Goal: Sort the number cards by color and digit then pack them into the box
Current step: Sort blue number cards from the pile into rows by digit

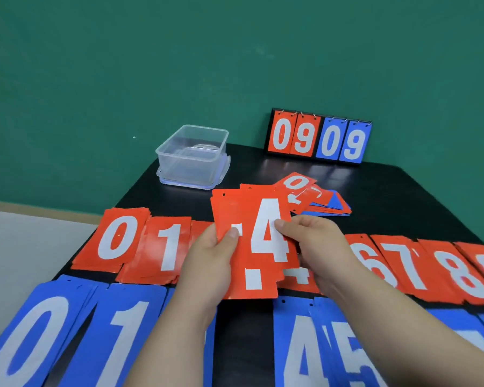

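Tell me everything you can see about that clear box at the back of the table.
The box is a clear, rectangular plastic tub with rounded corners and a thicker rim. It stands upright and open-topped, seemingly on its own lid, whose edge juts out round the base. A faint round shape shows at its bottom, too blurred to name. It sits at the far left corner of the black table, touching nothing else.

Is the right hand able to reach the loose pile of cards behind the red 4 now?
Probably yes: nothing stands between the right hand and the loose pile. It pinches the red 4 stack, but the left hand holds that too.
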